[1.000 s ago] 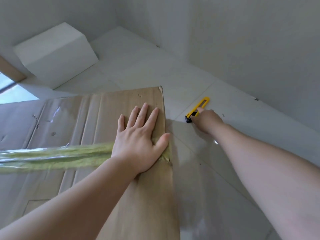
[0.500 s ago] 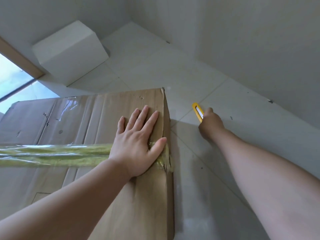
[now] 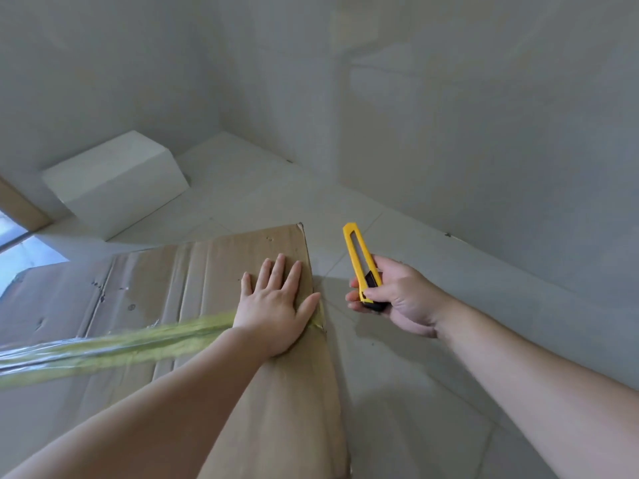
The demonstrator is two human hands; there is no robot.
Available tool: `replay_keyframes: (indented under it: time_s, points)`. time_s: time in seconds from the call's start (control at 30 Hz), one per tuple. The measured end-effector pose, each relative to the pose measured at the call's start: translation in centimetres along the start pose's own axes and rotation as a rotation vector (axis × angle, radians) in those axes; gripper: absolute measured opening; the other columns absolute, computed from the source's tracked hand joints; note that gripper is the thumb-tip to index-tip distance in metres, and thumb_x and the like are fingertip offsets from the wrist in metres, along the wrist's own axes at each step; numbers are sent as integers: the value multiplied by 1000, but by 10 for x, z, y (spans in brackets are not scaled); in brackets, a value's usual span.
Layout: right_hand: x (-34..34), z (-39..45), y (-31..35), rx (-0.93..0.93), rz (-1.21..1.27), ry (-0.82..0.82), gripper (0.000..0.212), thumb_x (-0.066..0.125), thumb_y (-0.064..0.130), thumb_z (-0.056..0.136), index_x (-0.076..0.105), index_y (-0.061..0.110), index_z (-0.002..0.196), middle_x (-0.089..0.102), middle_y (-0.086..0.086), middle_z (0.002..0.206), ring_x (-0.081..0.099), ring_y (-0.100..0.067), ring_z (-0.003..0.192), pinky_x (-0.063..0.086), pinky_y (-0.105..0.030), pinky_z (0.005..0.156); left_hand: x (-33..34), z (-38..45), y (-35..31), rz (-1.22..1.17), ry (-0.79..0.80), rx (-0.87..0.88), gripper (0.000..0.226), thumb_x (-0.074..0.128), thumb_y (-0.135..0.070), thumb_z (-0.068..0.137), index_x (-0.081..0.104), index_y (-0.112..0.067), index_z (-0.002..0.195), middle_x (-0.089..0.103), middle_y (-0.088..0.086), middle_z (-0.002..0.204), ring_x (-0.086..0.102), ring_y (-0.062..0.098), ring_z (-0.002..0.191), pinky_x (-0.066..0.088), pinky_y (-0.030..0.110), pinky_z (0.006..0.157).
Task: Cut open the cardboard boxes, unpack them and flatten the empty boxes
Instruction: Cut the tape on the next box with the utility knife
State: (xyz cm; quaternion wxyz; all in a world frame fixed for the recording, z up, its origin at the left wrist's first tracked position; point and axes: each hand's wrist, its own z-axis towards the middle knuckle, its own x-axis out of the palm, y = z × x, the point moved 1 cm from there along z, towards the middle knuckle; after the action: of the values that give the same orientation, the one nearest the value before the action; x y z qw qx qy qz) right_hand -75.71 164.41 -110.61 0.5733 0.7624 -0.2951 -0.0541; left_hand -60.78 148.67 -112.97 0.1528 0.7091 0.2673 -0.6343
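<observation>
Pale floor tiles (image 3: 397, 392) carry the unmarked cardboard box (image 3: 166, 292), left and near, sealed by yellowish tape (image 3: 114, 350). Its right edge bears the flat left hand (image 3: 276, 305); beside it, right hand (image 3: 397, 299) grips a yellow utility knife (image 3: 361, 264) over bare floor.

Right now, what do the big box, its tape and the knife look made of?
Cardboard box: brown corrugated board, matte, creased and dented. Packing tape: glossy yellowish plastic film, wrinkled, catching glare. Utility knife in the right hand: yellow casing, probably plastic, with black slider.
</observation>
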Motion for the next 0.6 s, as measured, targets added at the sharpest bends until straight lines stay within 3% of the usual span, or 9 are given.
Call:
replay_keyframes:
  time_s: [0.13,0.23,0.3,0.4,0.47,0.6]
  points:
    - [18,-44,12,-108,-212,-38,19,43,-8,95,54,-4,109,58,-18,93,64,-24,72,57,-37,73,-7,-25,-1,2,-46,141,67,14,-62,92,17,-27,149,11,-1,158,2,17,145,5,40,117]
    - [29,-64,12,-164,-228,-125,13,45,1,98,55,-3,92,58,-15,78,58,-23,60,56,-37,61,-29,-32,-2,-98,-190,260,44,35,-48,95,48,-22,128,46,-5,136,34,17,132,21,29,108]
    - [34,-69,11,-209,-257,-191,17,44,6,99,54,0,87,57,-12,70,53,-22,50,51,-33,50,-48,-30,-1,-141,-216,263,36,40,-42,94,57,-22,119,54,-8,126,44,17,121,28,24,97]
    - [38,-67,9,-252,-282,-296,18,47,16,99,58,4,91,54,-5,59,45,-20,41,39,-25,40,-62,-27,5,-131,-151,305,33,42,-37,93,58,-24,119,54,-10,126,48,16,116,34,22,88]
    - [40,-61,7,-248,-256,-350,18,51,22,98,62,9,92,53,-3,55,42,-19,39,34,-22,39,-58,-33,10,-78,-56,358,40,43,-38,93,51,-24,129,49,-8,134,45,17,123,36,27,97]
    - [41,-50,5,-226,-240,-416,20,55,27,95,65,12,86,52,-5,53,40,-19,37,33,-21,37,-42,-49,22,54,69,436,53,42,-44,93,32,-28,144,30,-6,151,29,16,137,25,30,110]
